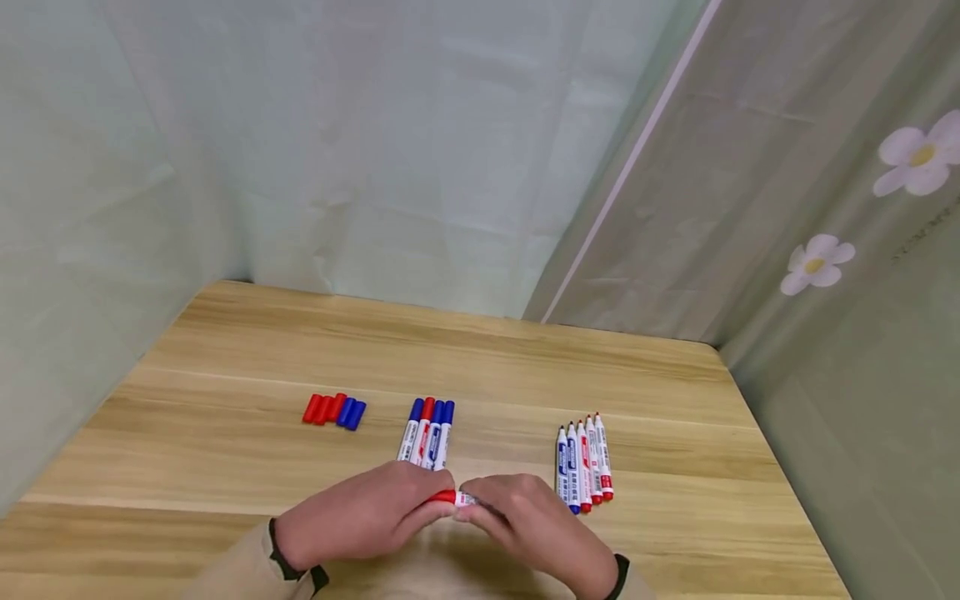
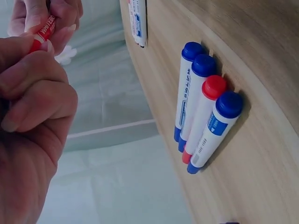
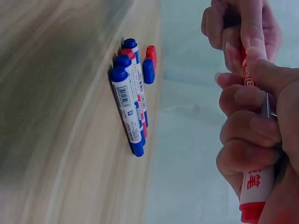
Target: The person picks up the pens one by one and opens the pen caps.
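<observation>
Both hands meet over the near part of the table around one red-and-white whiteboard marker (image 3: 255, 186). My left hand (image 1: 375, 510) pinches its red cap (image 1: 444, 496) between thumb and fingers. Around the white barrel curl the fingers of my right hand (image 1: 536, 518), and the marker's red end sticks out below them in the right wrist view. Cap and barrel lie in one line, with the join between the two hands. Just beyond the hands, several capped markers (image 1: 437, 433), blue and red, lie side by side; their near ends are partly hidden by the left hand in the head view.
To the right lies a row of uncapped markers (image 1: 585, 471), tips pointing away. Loose red caps (image 1: 322, 408) and blue caps (image 1: 351, 413) sit together at the left. Pale curtains (image 1: 420, 150) hang behind and beside the wooden table (image 1: 225, 358).
</observation>
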The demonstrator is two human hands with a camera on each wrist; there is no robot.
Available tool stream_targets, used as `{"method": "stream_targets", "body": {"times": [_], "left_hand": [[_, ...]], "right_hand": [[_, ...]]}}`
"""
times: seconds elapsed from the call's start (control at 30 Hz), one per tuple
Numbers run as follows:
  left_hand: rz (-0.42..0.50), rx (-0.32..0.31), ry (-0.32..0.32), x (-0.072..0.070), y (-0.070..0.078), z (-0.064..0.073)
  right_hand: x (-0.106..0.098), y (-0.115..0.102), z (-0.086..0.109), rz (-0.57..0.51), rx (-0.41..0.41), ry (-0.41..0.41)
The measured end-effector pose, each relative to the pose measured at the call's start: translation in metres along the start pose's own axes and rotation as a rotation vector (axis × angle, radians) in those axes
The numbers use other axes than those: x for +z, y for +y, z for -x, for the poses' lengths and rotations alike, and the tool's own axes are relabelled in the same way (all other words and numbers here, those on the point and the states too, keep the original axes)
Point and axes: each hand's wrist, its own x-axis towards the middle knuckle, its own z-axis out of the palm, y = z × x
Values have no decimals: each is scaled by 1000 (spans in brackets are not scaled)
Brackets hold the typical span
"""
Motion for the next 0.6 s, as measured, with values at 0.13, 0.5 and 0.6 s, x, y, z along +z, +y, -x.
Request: {"method": "stream_targets", "body": {"times": [0.13, 0.5, 0.6], "left_hand": [[-6, -14, 15, 0, -1, 1], [-78, -202, -164, 8, 1, 7], [14, -221, -167, 10, -4, 11]], "right_hand": [[2, 0, -1, 74, -68, 85], [-3, -3, 0, 211, -100, 15], [-3, -3, -1, 274, -155, 28]]}}
